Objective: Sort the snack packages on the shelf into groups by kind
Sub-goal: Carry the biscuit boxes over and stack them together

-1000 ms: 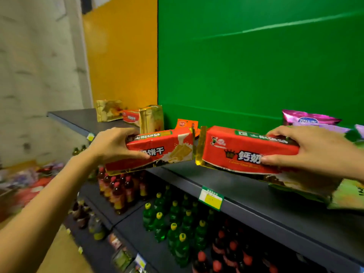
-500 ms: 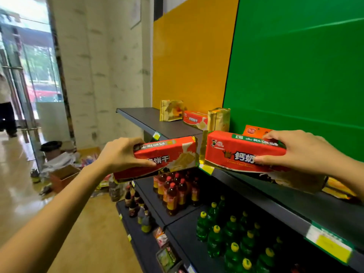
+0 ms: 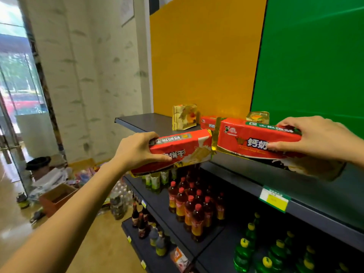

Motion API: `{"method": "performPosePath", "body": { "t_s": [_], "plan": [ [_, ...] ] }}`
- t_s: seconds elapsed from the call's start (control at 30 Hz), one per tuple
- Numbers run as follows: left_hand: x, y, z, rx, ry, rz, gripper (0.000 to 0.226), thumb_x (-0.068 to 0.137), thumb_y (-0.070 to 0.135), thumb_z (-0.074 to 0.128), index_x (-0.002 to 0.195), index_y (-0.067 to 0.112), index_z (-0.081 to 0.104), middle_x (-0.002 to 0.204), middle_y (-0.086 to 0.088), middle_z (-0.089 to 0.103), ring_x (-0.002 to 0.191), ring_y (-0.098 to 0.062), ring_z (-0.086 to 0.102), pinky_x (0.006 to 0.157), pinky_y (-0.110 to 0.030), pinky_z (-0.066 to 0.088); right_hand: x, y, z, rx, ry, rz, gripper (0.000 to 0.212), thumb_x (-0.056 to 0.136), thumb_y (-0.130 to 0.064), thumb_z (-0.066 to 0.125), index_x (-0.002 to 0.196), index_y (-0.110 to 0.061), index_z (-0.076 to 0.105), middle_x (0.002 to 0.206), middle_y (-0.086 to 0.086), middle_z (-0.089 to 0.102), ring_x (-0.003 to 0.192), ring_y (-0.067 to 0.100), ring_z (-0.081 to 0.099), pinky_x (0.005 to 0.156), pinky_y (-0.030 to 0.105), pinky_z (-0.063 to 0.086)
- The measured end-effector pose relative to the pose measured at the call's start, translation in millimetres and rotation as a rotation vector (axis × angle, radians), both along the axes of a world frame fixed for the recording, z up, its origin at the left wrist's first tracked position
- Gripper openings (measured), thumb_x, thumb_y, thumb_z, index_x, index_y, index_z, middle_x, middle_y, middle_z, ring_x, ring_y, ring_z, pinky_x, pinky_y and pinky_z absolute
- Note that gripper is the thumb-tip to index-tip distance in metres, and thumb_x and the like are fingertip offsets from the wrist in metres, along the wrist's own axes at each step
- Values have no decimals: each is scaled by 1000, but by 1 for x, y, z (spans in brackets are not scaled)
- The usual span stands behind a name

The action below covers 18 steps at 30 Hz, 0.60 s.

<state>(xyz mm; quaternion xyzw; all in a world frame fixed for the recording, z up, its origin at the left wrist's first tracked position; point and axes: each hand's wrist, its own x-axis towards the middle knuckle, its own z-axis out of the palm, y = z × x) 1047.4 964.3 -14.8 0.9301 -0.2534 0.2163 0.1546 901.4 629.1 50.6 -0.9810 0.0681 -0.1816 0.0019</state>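
Note:
My left hand (image 3: 137,152) grips one long red biscuit package (image 3: 183,150) by its left end, in front of the shelf's edge. My right hand (image 3: 317,138) grips a second red biscuit package (image 3: 248,140) of the same kind, held just above the dark top shelf (image 3: 149,123). The two packages meet end to end at their gold seams. Behind them on the shelf lie a third red package (image 3: 207,123), a gold package (image 3: 184,116) standing at the left, and another gold package (image 3: 258,116) partly hidden at the back.
Yellow and green back panels rise behind the shelf. A green-yellow price tag (image 3: 274,200) hangs on the shelf edge. Lower shelves hold red-capped bottles (image 3: 194,205) and green bottles (image 3: 262,253). A cardboard box (image 3: 57,196) and clutter lie on the floor at left by a glass door.
The view has swung left along the shelf. Both hands have carried their red packages leftward, toward the gold and red packages at the shelf's left end. The pink bags have left the view.

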Motion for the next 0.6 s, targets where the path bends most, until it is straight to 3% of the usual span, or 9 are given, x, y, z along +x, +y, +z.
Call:
{"method": "performPosePath", "body": {
  "t_s": [0.1,0.23,0.37,0.5,0.6],
  "plan": [
    [41,-2,5,-9,1,-36,87,55,79,59,119,21,56,115,1,68,95,-16,67,79,-30,54,27,8,5,1,-25,-56,92,47,-85,37,122,-33,52,119,1,64,97,26,60,79,36,49],
    [107,-14,11,13,-40,-92,93,46,86,41,114,24,58,109,4,69,93,-15,65,74,-29,51,70,11,10,25,-65,-127,92,45,-85,38,120,-34,54,119,3,64,91,25,56,78,36,49],
    [171,-44,17,30,-70,-175,93,49,86,38,115,23,58,111,3,69,96,-17,65,77,-32,53,107,8,19,62,-106,-183,91,44,-84,40,119,-34,54,110,1,63,83,21,53,74,34,49],
    [223,-76,17,71,-134,-270,95,51,84,35,117,19,59,113,-2,68,98,-21,64,76,-32,50,141,9,27,53,-126,-225,94,43,-86,39,119,-35,53,113,4,64,85,24,57,75,35,51],
    [259,-97,13,82,-99,-342,100,48,89,36,116,20,59,112,-1,69,98,-20,63,76,-34,53,165,15,31,28,-120,-260,94,42,-86,38,120,-34,53,98,-1,59,81,22,54,69,31,45]
  ]
}}
